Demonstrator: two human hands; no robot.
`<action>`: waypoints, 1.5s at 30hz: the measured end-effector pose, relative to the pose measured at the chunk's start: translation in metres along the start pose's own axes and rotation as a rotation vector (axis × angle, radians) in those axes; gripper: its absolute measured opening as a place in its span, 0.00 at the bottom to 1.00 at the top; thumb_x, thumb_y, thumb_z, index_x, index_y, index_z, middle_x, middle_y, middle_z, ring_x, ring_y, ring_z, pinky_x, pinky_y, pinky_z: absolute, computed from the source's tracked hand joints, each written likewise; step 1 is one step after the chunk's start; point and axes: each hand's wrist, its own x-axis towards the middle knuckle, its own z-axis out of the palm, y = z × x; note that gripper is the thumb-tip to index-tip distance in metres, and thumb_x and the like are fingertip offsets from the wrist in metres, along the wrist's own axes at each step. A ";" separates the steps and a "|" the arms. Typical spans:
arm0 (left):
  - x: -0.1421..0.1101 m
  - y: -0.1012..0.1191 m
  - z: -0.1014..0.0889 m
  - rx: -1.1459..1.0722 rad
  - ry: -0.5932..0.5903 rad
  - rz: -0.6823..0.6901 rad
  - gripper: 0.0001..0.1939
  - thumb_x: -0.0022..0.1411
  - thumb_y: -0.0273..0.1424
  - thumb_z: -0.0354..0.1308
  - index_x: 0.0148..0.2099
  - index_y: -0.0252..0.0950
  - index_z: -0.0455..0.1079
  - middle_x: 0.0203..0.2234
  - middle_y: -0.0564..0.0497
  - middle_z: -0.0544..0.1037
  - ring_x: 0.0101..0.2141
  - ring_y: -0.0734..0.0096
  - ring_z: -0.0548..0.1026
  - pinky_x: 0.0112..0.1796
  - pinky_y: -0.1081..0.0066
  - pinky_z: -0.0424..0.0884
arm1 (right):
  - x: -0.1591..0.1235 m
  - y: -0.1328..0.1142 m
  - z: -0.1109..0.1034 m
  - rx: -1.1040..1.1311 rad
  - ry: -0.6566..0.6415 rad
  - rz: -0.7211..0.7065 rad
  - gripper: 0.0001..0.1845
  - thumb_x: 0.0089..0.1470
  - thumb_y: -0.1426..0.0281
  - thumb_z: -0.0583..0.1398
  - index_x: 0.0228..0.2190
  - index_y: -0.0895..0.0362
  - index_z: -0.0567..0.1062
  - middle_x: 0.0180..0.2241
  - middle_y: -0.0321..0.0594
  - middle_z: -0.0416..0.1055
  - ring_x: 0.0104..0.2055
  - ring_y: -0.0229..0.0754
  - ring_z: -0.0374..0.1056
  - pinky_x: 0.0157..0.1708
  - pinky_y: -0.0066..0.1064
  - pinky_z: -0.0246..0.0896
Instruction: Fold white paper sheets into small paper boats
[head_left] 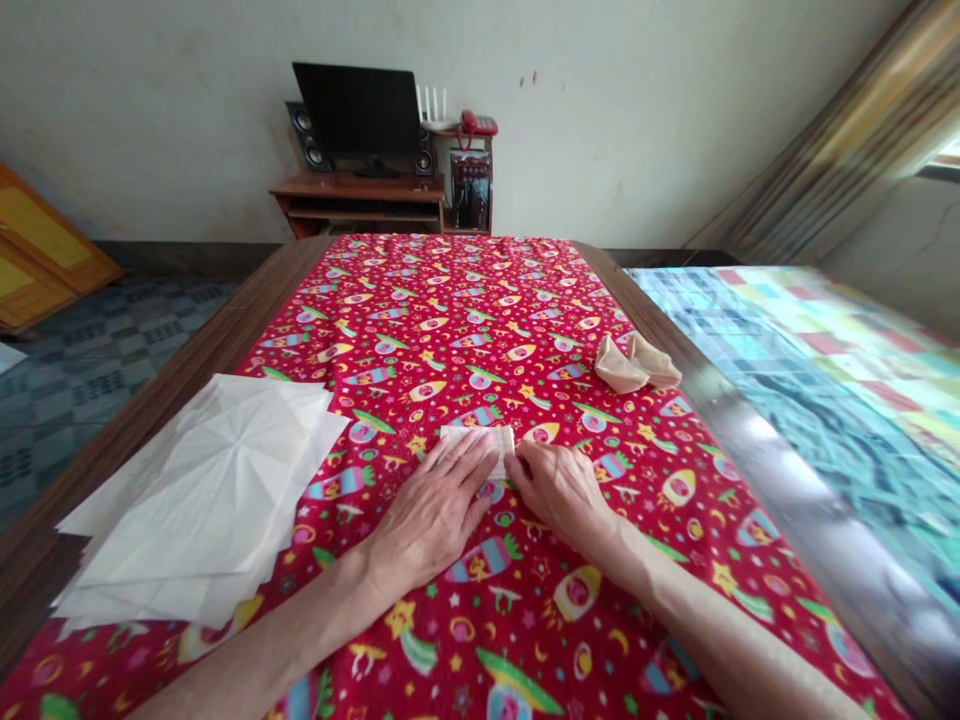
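A small folded piece of white paper (501, 440) lies flat on the red patterned cloth (480, 330). My left hand (442, 500) rests flat on it with the fingers stretched out, covering much of its left part. At the paper's right edge is my right hand (559, 490), its fingers curled together against that edge. Whether a bit of the paper is between those fingertips is hidden. To the left sits a loose stack of white paper sheets (202, 480), the top one creased in a star pattern. Two folded cream paper shapes (637, 362) stand on the cloth at the right.
The cloth covers a dark wooden table (247, 310) whose edges show on both sides. Beyond it stands a desk (360, 190) with a monitor (360, 110), speakers and a red telephone (478, 124). A bed with a patterned sheet (810, 370) adjoins on the right.
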 end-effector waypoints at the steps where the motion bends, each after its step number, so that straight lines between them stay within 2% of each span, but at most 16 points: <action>1: 0.000 0.000 0.000 -0.004 0.011 0.003 0.23 0.70 0.35 0.42 0.65 0.35 0.53 0.64 0.46 0.56 0.64 0.63 0.49 0.62 0.56 0.51 | 0.000 0.000 0.000 0.009 0.006 -0.001 0.16 0.61 0.65 0.51 0.25 0.57 0.70 0.22 0.37 0.71 0.22 0.36 0.65 0.23 0.29 0.43; 5: -0.001 -0.001 0.001 -0.008 0.033 0.012 0.23 0.70 0.35 0.42 0.64 0.36 0.54 0.63 0.45 0.57 0.64 0.62 0.50 0.62 0.56 0.52 | -0.005 -0.001 0.001 0.047 0.099 -0.011 0.13 0.61 0.69 0.50 0.31 0.59 0.72 0.26 0.40 0.73 0.28 0.38 0.67 0.27 0.27 0.54; 8: -0.001 0.000 0.001 -0.005 0.017 0.024 0.23 0.69 0.34 0.42 0.64 0.35 0.53 0.63 0.44 0.56 0.64 0.62 0.49 0.62 0.55 0.52 | -0.016 -0.007 0.001 0.070 0.185 -0.202 0.16 0.61 0.74 0.48 0.45 0.62 0.72 0.44 0.49 0.73 0.46 0.45 0.68 0.40 0.32 0.63; 11: -0.001 0.000 0.000 0.007 0.020 0.029 0.24 0.69 0.32 0.43 0.65 0.33 0.52 0.64 0.43 0.55 0.64 0.62 0.49 0.62 0.57 0.52 | -0.029 -0.014 0.001 0.106 0.157 -0.425 0.24 0.61 0.74 0.47 0.58 0.63 0.62 0.57 0.51 0.63 0.61 0.48 0.57 0.55 0.42 0.59; 14: -0.002 -0.001 0.001 0.020 0.022 0.016 0.24 0.69 0.33 0.42 0.65 0.33 0.51 0.64 0.44 0.54 0.64 0.64 0.49 0.62 0.59 0.51 | -0.038 -0.015 -0.001 0.116 0.037 -0.446 0.29 0.62 0.67 0.50 0.61 0.65 0.55 0.62 0.52 0.53 0.65 0.48 0.48 0.60 0.45 0.54; 17: -0.005 -0.003 0.000 0.037 -0.013 0.028 0.26 0.69 0.36 0.41 0.66 0.33 0.51 0.65 0.45 0.53 0.64 0.64 0.48 0.62 0.60 0.49 | -0.042 -0.009 -0.005 0.101 -0.061 -0.434 0.33 0.62 0.63 0.50 0.62 0.67 0.52 0.64 0.53 0.47 0.66 0.49 0.43 0.61 0.45 0.51; 21: -0.013 -0.006 -0.004 0.063 -0.018 0.057 0.26 0.69 0.36 0.43 0.66 0.35 0.50 0.64 0.46 0.54 0.64 0.64 0.50 0.62 0.59 0.49 | -0.042 -0.004 -0.012 0.109 -0.092 -0.420 0.30 0.62 0.64 0.51 0.61 0.67 0.56 0.63 0.52 0.51 0.66 0.49 0.44 0.62 0.44 0.51; 27: -0.034 -0.013 -0.012 0.107 -0.014 0.040 0.24 0.69 0.34 0.43 0.65 0.35 0.52 0.63 0.47 0.56 0.63 0.65 0.54 0.62 0.57 0.49 | -0.041 -0.001 -0.012 0.135 -0.027 -0.421 0.24 0.64 0.68 0.49 0.59 0.63 0.62 0.59 0.51 0.60 0.63 0.48 0.53 0.60 0.44 0.56; 32: -0.045 -0.012 -0.011 0.158 -0.011 0.004 0.25 0.68 0.33 0.43 0.65 0.34 0.52 0.63 0.45 0.56 0.63 0.63 0.54 0.61 0.57 0.54 | -0.041 -0.001 -0.007 0.072 0.072 -0.446 0.22 0.63 0.69 0.49 0.56 0.64 0.66 0.56 0.49 0.65 0.60 0.48 0.58 0.58 0.42 0.59; 36: -0.034 -0.001 -0.005 0.153 0.049 -0.026 0.23 0.68 0.32 0.43 0.61 0.26 0.59 0.60 0.39 0.61 0.62 0.60 0.57 0.60 0.59 0.58 | -0.034 -0.006 -0.001 -0.022 0.181 -0.470 0.19 0.63 0.70 0.50 0.49 0.66 0.73 0.49 0.50 0.72 0.54 0.49 0.66 0.57 0.41 0.61; 39: -0.017 0.003 -0.003 0.078 0.037 0.034 0.23 0.68 0.32 0.44 0.62 0.27 0.58 0.60 0.40 0.62 0.62 0.60 0.57 0.60 0.61 0.59 | -0.028 -0.009 0.002 -0.050 0.235 -0.496 0.17 0.61 0.73 0.50 0.44 0.65 0.76 0.45 0.50 0.75 0.50 0.48 0.69 0.55 0.39 0.63; 42: -0.004 0.001 -0.001 0.026 0.038 0.054 0.23 0.69 0.33 0.44 0.63 0.29 0.55 0.61 0.41 0.60 0.63 0.61 0.55 0.60 0.60 0.59 | -0.024 -0.008 0.000 -0.025 0.184 -0.478 0.18 0.62 0.72 0.50 0.47 0.64 0.74 0.48 0.49 0.73 0.52 0.48 0.68 0.56 0.41 0.61; 45: 0.003 -0.003 0.000 0.003 0.040 0.049 0.25 0.69 0.34 0.43 0.65 0.30 0.52 0.63 0.42 0.57 0.63 0.61 0.52 0.61 0.60 0.57 | -0.021 -0.006 -0.003 0.010 0.101 -0.425 0.21 0.64 0.69 0.49 0.54 0.63 0.68 0.55 0.49 0.66 0.59 0.48 0.60 0.59 0.42 0.57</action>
